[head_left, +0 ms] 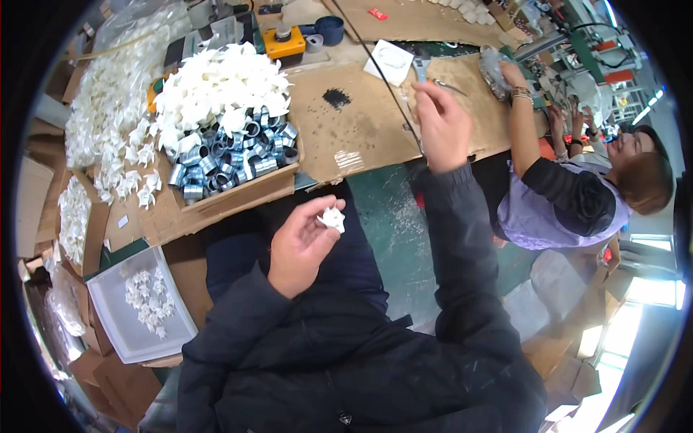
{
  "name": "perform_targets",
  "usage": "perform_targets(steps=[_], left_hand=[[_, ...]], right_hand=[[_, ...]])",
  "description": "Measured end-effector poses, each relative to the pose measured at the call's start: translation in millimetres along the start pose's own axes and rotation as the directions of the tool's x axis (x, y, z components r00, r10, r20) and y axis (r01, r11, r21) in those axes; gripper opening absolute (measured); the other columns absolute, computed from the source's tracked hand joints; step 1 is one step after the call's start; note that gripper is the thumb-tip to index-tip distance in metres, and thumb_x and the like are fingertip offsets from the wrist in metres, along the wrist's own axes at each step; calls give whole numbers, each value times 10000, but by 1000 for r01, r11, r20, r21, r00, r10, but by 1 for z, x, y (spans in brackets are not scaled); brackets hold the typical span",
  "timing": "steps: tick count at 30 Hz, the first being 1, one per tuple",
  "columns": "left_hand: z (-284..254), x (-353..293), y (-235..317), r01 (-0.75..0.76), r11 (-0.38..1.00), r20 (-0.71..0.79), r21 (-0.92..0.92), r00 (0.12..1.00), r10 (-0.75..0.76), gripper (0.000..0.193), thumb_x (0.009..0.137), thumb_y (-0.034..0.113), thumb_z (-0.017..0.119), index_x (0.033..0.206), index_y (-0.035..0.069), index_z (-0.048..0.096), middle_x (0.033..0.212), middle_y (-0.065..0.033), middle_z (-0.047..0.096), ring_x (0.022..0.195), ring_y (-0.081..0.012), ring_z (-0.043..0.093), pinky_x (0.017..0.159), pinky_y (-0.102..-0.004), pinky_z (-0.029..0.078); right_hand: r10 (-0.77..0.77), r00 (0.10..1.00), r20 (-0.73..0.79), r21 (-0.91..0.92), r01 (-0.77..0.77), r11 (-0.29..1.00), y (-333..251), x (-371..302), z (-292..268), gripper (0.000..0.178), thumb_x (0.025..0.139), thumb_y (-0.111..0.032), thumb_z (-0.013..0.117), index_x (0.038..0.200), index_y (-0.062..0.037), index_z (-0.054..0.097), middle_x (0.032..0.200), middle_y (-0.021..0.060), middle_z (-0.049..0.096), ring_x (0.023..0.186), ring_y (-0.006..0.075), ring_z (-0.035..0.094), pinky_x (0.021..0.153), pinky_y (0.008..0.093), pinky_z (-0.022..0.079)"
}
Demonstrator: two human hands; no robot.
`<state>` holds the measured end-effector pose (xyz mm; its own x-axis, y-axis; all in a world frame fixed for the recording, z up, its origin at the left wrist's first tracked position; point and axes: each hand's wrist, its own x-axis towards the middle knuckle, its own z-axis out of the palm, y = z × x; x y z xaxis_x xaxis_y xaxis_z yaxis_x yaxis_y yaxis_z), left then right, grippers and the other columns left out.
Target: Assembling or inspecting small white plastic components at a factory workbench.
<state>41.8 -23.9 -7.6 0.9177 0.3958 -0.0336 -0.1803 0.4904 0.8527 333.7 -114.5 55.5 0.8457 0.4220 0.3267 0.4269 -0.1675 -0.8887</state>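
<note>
My left hand [299, 247] is closed around a small white pronged plastic part [331, 219], held above my lap in front of the bench. Raised over the bench's front edge, my right hand [443, 130] has its fingers curled and drawn together; whatever they pinch, if anything, is too small to make out. A thin dark cord or rod [376, 63] runs down beside that hand. Ahead on the left, a cardboard box [242, 190] holds a heap of white pronged parts [220, 86] and shiny metal sleeves [232, 153]. Small black bits [336, 98] lie on the cardboard-covered bench [325, 137].
A pale tray [108, 317] with several white parts sits low on the left, near a large bag of white parts [108, 108]. A yellow-and-black device [284, 46] and a blue cup [329, 30] stand behind the box. To the right, a person [570, 198] reaches over the bench.
</note>
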Motion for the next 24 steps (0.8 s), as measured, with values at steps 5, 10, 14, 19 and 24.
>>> perform_targets(steps=[5, 10, 14, 19, 24], left_hand=[[8, -7, 1, -19, 999, 94, 31, 995, 16, 476, 1020, 10, 673, 1466, -23, 510, 1465, -179, 595, 1214, -168, 619, 1048, -325, 528], [2, -12, -2, 8, 1000, 85, 21, 996, -9, 469, 1022, 3, 669, 1465, -18, 515, 1467, -178, 590, 1262, -171, 607, 1083, -323, 509], [1, -13, -4, 11, 1000, 83, 8, 996, -12, 467, 1022, -3, 667, 1464, -18, 517, 1467, -181, 589, 1265, -171, 605, 1084, -324, 507], [2, -12, -5, 15, 1000, 107, 11, 994, -16, 467, 1024, -4, 663, 1466, -17, 515, 1469, -183, 585, 1263, -173, 605, 1082, -324, 508], [-1, -14, -3, -9, 1000, 92, 8, 996, 8, 469, 1030, 16, 666, 1471, -18, 508, 1469, -182, 585, 1239, -172, 611, 1062, -321, 519]], right_hand=[[-225, 972, 65, -401, 232, 886, 47, 78, 4, 200, 953, -113, 650, 1087, -58, 788, 1019, 179, 710, 885, 305, 709, 819, 385, 567], [-321, 925, 201, -619, 374, 691, 62, 97, 10, 173, 964, -124, 633, 1051, -81, 777, 1086, 179, 701, 975, 392, 702, 877, 471, 564], [-251, 934, 253, -716, 355, 601, 58, 96, 14, 173, 974, -112, 613, 1061, -95, 762, 1102, 154, 689, 982, 408, 688, 869, 474, 556], [-283, 927, 247, -699, 373, 610, 56, 95, 8, 179, 971, -100, 613, 1071, -85, 761, 1074, 165, 699, 949, 396, 697, 850, 472, 560], [-287, 951, 119, -452, 309, 837, 22, 56, -9, 178, 949, -94, 644, 1070, -45, 766, 998, 190, 708, 906, 347, 705, 820, 411, 563]])
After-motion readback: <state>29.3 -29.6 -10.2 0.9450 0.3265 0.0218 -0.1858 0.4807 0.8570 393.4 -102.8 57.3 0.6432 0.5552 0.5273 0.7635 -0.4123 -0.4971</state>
